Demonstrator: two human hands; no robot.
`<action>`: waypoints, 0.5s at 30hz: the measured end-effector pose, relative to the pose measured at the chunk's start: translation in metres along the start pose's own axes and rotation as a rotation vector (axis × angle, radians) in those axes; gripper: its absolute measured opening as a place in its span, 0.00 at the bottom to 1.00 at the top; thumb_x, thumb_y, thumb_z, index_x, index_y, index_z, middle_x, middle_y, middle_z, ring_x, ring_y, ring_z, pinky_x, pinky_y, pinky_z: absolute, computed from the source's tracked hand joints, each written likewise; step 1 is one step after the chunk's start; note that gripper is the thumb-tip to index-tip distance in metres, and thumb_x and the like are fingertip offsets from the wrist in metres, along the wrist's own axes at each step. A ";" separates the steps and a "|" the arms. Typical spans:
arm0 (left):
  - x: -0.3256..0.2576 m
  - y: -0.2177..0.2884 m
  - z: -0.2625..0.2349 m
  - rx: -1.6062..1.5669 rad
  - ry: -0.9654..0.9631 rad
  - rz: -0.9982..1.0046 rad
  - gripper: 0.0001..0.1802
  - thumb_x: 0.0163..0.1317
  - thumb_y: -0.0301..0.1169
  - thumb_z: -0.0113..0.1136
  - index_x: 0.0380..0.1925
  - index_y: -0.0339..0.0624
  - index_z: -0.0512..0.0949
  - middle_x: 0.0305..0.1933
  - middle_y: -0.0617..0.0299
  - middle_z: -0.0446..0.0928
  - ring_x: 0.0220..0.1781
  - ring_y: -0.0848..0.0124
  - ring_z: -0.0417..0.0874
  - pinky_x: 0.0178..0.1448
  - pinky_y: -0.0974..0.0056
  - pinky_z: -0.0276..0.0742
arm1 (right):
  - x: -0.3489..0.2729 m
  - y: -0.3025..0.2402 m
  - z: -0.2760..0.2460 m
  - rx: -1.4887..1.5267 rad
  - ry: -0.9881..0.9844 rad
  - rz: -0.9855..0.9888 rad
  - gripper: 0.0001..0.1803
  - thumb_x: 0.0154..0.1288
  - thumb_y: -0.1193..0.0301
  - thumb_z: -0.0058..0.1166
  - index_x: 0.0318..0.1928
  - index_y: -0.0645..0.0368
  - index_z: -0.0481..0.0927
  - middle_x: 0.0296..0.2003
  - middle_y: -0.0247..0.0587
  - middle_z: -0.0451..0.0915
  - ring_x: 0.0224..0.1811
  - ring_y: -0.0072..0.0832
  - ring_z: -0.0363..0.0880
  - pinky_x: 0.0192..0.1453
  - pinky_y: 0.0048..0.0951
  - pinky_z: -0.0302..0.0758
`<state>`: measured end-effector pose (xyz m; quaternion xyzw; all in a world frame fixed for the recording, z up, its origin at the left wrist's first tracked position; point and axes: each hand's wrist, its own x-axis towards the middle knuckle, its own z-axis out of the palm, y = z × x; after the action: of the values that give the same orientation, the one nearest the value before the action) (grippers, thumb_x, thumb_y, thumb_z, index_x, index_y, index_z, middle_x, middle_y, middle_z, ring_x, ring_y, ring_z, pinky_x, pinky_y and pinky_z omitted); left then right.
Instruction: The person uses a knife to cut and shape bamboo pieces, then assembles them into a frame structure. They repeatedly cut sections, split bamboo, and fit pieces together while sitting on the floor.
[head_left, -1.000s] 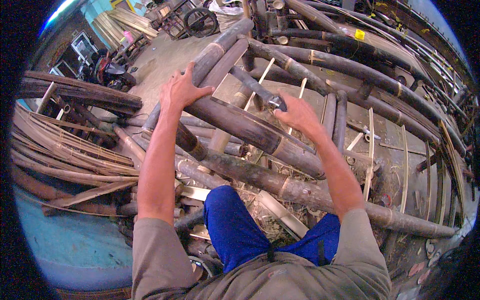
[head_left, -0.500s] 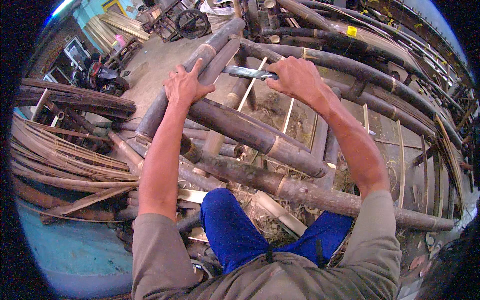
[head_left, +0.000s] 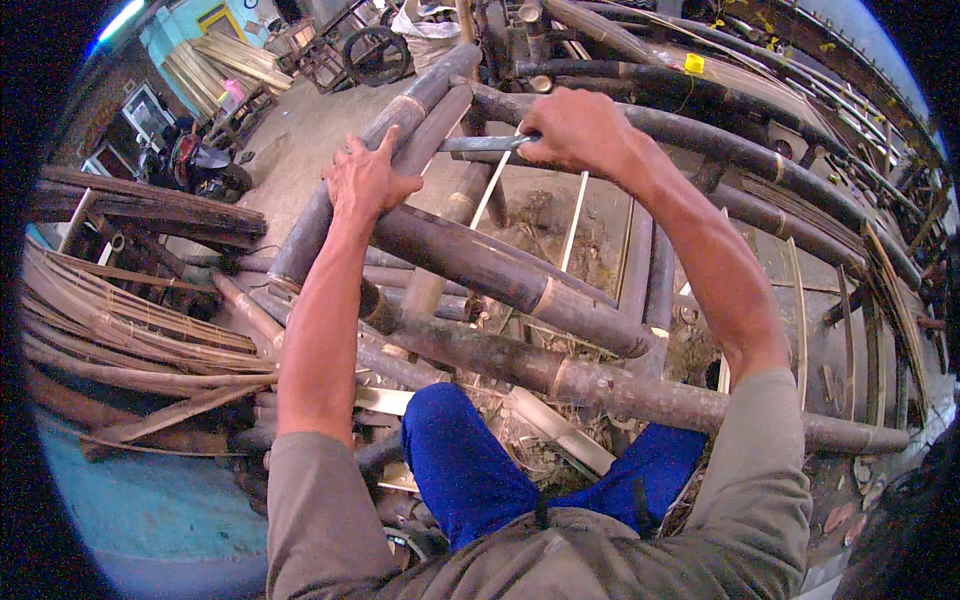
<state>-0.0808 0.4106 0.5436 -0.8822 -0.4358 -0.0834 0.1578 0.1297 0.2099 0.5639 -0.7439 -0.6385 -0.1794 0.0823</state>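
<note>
My left hand [head_left: 366, 186] grips a dark bamboo pole [head_left: 305, 225] and the split bamboo piece [head_left: 432, 128] beside it, with its thumb reaching right. My right hand [head_left: 572, 130] is closed around the handle of a knife [head_left: 465, 145], and the handle is hidden in the fist. The blade points left, and its tip end meets the edge of the split bamboo. Below my hands, a thick bamboo section [head_left: 470, 258] slants down to the right. Nearer my knees runs a long bamboo pole [head_left: 600, 388].
Bundles of thin bamboo strips [head_left: 130, 310] lie at the left. A bamboo frame with curved poles [head_left: 740, 145] fills the right side. Farther back stand a motorcycle [head_left: 205, 165], a loose wheel [head_left: 378, 56] and a white sack [head_left: 430, 35]. Shavings lie on the ground.
My right hand has moved a little left and up with the knife, and the blade has turned to show a narrower face. My left hand stays on the bamboo.
</note>
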 end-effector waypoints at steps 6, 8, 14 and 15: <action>-0.001 0.004 0.000 -0.014 0.037 0.005 0.51 0.46 0.59 0.71 0.74 0.75 0.61 0.67 0.38 0.69 0.66 0.37 0.73 0.64 0.36 0.72 | -0.004 0.008 0.005 -0.002 0.078 -0.009 0.18 0.59 0.52 0.60 0.46 0.43 0.89 0.34 0.51 0.85 0.38 0.50 0.86 0.44 0.51 0.82; 0.000 0.004 0.000 -0.016 0.034 0.008 0.51 0.46 0.59 0.70 0.74 0.75 0.62 0.66 0.39 0.70 0.65 0.37 0.74 0.63 0.37 0.73 | 0.019 0.012 -0.008 -0.028 -0.025 -0.068 0.19 0.59 0.51 0.61 0.47 0.43 0.89 0.34 0.50 0.86 0.38 0.50 0.86 0.44 0.52 0.82; 0.003 0.000 -0.002 -0.008 0.053 0.010 0.50 0.47 0.59 0.69 0.74 0.75 0.62 0.64 0.39 0.71 0.63 0.38 0.76 0.62 0.39 0.75 | 0.011 0.016 -0.018 0.088 0.017 -0.040 0.22 0.58 0.51 0.63 0.42 0.55 0.88 0.33 0.55 0.85 0.39 0.53 0.85 0.44 0.50 0.82; 0.006 0.002 0.005 -0.027 0.061 0.025 0.50 0.47 0.59 0.68 0.74 0.75 0.62 0.65 0.39 0.71 0.63 0.39 0.76 0.62 0.39 0.75 | 0.027 0.024 -0.027 -0.028 -0.073 -0.124 0.21 0.60 0.51 0.62 0.44 0.52 0.88 0.33 0.55 0.85 0.39 0.52 0.85 0.43 0.50 0.82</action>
<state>-0.0757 0.4161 0.5403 -0.8867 -0.4186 -0.1140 0.1601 0.1519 0.2216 0.6016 -0.7099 -0.6834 -0.1659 0.0372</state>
